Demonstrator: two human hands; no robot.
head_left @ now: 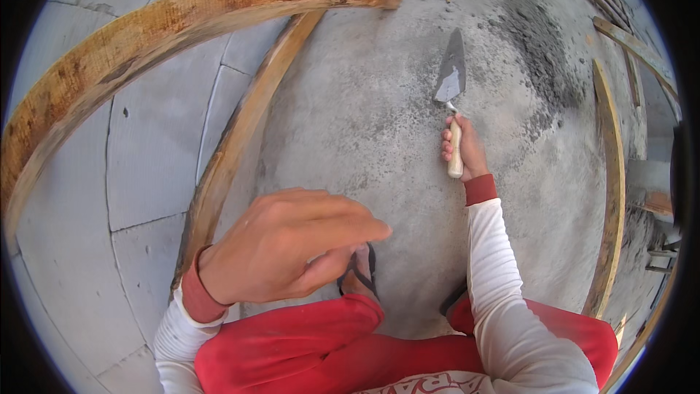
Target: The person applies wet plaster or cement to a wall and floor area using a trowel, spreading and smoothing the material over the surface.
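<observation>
Grey block wall point(153, 128), one: I have it at nine o'clock, joints visible. Timber beam point(131, 40), one: bowed across my wide lens from nine to twelve o'clock. Wooden plank point(246, 120), one: slanting from twelve down to eight o'clock. Left hand point(281, 248), one: empty, at seven o'clock, red cuff, fingers together and slightly bent, a gap above the thumb. Sandalled foot point(360, 277), one: at six o'clock, on the concrete floor point(423, 248). Pointing trowel point(451, 80), one: toward one o'clock, tip away from the body, pale wooden handle; I cannot tell whether its blade touches the floor. Right hand point(470, 149), one: near three o'clock, clamped around that handle, apart from its fellow. Loose grey mortar point(539, 51), one spread: at two o'clock. Wooden board point(612, 190), one: running from two to four o'clock.
</observation>
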